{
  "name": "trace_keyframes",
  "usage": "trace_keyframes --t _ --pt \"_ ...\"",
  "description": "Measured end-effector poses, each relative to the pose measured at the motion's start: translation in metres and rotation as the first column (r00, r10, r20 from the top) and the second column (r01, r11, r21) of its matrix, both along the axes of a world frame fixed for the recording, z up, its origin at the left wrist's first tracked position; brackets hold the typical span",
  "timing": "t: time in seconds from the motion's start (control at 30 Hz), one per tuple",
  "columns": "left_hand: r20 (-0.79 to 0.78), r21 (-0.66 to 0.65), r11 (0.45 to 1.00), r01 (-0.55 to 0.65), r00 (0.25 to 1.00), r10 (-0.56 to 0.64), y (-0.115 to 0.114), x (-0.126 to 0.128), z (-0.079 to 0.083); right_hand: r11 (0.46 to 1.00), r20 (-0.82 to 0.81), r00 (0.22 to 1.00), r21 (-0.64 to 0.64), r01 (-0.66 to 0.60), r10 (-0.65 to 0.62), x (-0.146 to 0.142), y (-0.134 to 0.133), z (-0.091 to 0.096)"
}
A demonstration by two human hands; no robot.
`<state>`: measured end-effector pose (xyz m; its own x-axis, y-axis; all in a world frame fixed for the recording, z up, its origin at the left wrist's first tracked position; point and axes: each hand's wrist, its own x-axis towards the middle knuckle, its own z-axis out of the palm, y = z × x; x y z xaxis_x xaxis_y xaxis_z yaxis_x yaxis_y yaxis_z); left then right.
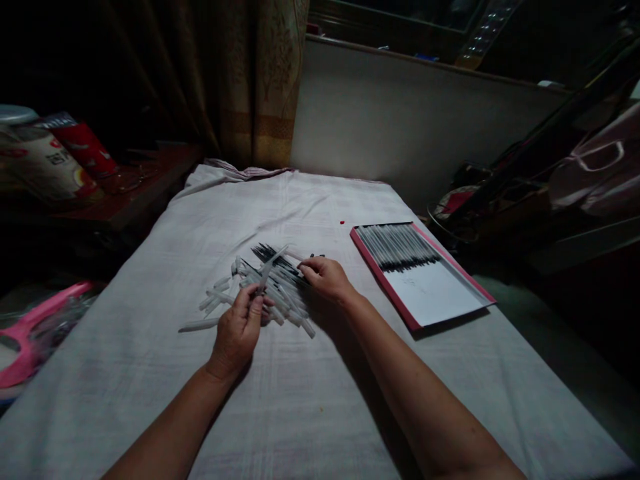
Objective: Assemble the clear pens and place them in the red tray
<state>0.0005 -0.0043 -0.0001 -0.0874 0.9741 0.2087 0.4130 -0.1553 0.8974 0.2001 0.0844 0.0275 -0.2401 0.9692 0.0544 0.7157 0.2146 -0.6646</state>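
Observation:
My left hand [239, 328] is closed around a translucent whitish pen barrel [271, 267], which points up and to the right. Under and around its fingers lies a loose pile of pen parts [290, 300], pale tubes mixed with dark, thin pieces [270, 253]. At the right edge of this pile, my right hand [325, 277] has its thumb and fingers pinched together. What it grips is too small and dim to name. To its right, a shallow red-edged box [384, 293] holds a row of pens [397, 245] with clear barrels and black ends; its white bottom shows below them.
A pale checked cloth [285, 413] covers the table. A tiny red bit [342, 222] lies behind the box. At left, a jar [50, 167] and a red container [87, 147] stand on a dark wooden surface; a pink plastic object [30, 333] sits lower down. Behind hangs a curtain [273, 87].

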Motion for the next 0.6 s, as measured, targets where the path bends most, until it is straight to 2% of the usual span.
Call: trace_keyframes --t 0.07,0.17,0.4,0.6 --pt "0.09 -0.001 0.999 -0.042 0.995 0.042 0.003 -0.001 -0.001 0.999 0.26 0.965 -0.034 -0.011 0.019 -0.006 0.012 0.003" --pt "0.182 -0.016 0.997 -0.069 0.981 0.071 0.007 -0.001 -0.002 0.997 0.455 0.89 -0.083 0.009 0.03 -0.014 0.023 0.012" --pt "0.163 -0.043 0.998 -0.044 0.985 0.05 0.007 -0.003 -0.007 0.983 0.612 0.782 -0.185 -0.003 0.118 -0.031 0.037 0.035" --pt "0.138 -0.026 0.999 -0.036 0.99 0.039 0.008 -0.003 -0.008 0.971 0.62 0.765 -0.236 -0.027 0.172 -0.043 0.04 0.039"
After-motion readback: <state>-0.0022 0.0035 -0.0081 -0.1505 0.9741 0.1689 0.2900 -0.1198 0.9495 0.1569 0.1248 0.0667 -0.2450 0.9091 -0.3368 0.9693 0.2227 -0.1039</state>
